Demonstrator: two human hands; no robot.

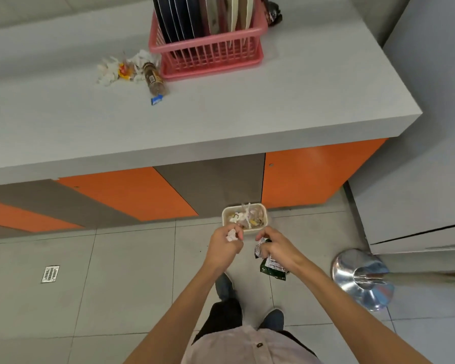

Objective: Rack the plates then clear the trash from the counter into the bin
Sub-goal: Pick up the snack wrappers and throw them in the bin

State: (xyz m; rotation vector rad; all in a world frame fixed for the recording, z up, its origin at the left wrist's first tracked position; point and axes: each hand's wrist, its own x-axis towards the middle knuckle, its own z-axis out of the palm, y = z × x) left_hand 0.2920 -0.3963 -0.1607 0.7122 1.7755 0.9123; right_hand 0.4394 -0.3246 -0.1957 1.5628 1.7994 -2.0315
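Looking down from the head view, both bare forearms reach forward and down over the tiled floor, and the hands meet just short of the bin [223, 219]. This is a small cream rectangular tub standing on the floor against the foot of the orange and grey cabinet [313, 174], and it already has paper and wrappers inside.

The left hand [225, 243] is turned palm inward with its fingers curled round a crumpled white paper [231, 235], which it holds close to the bin's near rim. The right hand [276, 248] is bent at the wrist with its knuckles up. Its fingers pinch the top of a green wrapper [271, 266], which hangs down below the hand, short of the bin and to the right.

On the grey counter [273, 101] stands a pink rack [208, 52] with plates [179, 17] set upright on edge in it, dark ones on the left and pale ones on the right. More trash lies just left of the rack:
- white paper scraps [108, 72]
- a yellow wrapper [124, 70]
- a brown bottle [154, 80] on its side, close against the rack's base
- a small blue packet [156, 99] at the bottle's near end

A dark crumpled bag [273, 11] sits behind the rack's right corner.

A shiny metal stand base [363, 279] rests on the floor to the right, and a floor drain [50, 274] is set in the tiles to the left.
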